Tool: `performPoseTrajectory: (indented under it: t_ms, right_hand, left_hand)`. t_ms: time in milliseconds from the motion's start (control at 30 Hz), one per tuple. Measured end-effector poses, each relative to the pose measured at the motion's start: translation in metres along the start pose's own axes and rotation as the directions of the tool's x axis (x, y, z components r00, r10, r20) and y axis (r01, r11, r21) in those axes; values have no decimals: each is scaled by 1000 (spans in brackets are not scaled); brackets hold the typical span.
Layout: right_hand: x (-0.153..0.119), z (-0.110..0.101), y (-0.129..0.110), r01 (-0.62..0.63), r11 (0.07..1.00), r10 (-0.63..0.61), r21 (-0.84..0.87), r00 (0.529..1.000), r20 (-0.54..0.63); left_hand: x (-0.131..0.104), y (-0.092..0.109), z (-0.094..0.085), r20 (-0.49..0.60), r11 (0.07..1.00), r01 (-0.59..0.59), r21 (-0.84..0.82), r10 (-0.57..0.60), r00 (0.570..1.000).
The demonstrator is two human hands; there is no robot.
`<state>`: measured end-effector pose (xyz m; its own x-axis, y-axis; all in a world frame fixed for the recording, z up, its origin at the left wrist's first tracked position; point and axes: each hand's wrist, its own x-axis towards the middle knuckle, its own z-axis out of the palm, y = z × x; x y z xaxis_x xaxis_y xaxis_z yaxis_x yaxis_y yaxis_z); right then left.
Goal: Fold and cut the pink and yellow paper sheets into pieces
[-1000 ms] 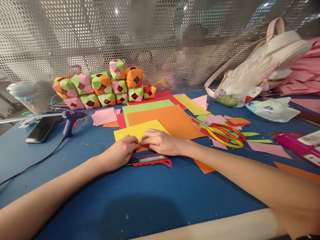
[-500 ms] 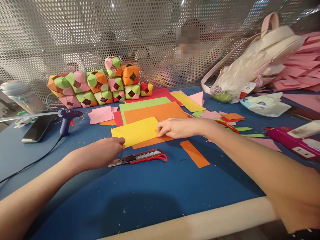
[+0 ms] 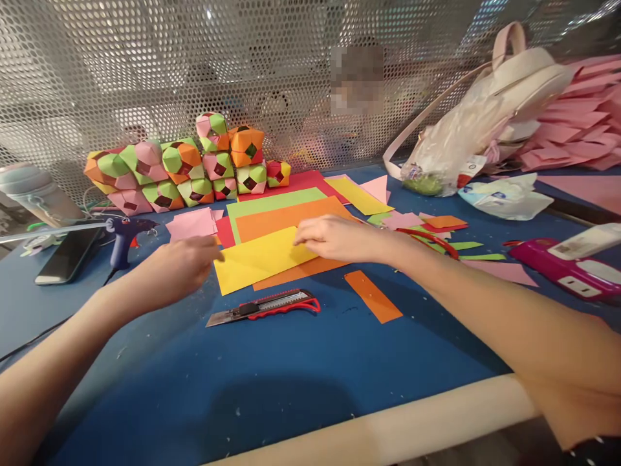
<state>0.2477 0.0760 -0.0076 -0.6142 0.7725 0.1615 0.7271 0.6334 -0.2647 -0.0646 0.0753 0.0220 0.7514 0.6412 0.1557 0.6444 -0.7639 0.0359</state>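
A yellow sheet of paper (image 3: 257, 260) lies slanted over an orange sheet (image 3: 286, 217). My right hand (image 3: 334, 238) is closed at its right end, thumb and fingers gripping the edge. At its left end is my left hand (image 3: 187, 268), fingers curled together beside the upper left corner; whatever they may pinch is hidden. Just below the yellow paper rests a utility knife (image 3: 272, 305) with red trim, its blade out to the left. An orange paper strip (image 3: 373, 296) lies to the knife's right.
Folded paper blocks (image 3: 184, 162) are stacked against the perforated metal screen (image 3: 291, 71). A glue gun (image 3: 123, 239), phone (image 3: 70, 252) and bottle (image 3: 41, 194) stand left. Rightward are red-handled scissors (image 3: 436, 241), paper scraps, a magenta device (image 3: 565, 265) and a pale bag (image 3: 528, 84).
My left hand has moved up and left from the yellow sheet's lower left corner, which is now uncovered. My right hand stays on the right end. The view has shifted slightly.
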Motion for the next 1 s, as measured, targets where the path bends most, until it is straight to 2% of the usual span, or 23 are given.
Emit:
performPoseTrajectory:
  t_ms: [100,167,200,267,333,367,433,600,833,1000]
  right_hand:
    - [20,23,-15,39,998,-29,45,980,-199]
    - [33,41,-20,-5,1000,13,28,965,-263]
    - [38,49,-21,-34,999,38,20,965,-261]
    - [44,62,-20,-55,998,57,18,990,-129]
    - [45,69,-17,-48,998,46,33,997,58]
    - [44,70,-16,-49,998,44,40,992,121]
    - [42,71,-13,-80,996,72,42,985,155]
    - [37,68,-5,-200,980,199,-3,971,130]
    - [23,67,15,-391,918,395,-65,916,69]
    - [18,61,17,-415,903,422,-110,906,47]
  left_hand:
    - [21,13,22,-155,991,43,-131,-63,986]
    - [29,18,47,-186,983,99,-157,-128,974]
    - [32,19,59,-159,981,132,-140,-154,975]
    - [34,18,78,-5,985,154,-77,-155,988]
    - [33,17,86,147,992,122,-22,-118,982]
    - [33,16,87,191,994,107,2,-106,976]
    - [32,16,85,212,993,106,43,-112,971]
    - [30,17,79,215,972,214,98,-231,949]
    - [21,14,81,171,954,280,109,-296,940]
    - [21,15,80,179,948,294,122,-313,933]
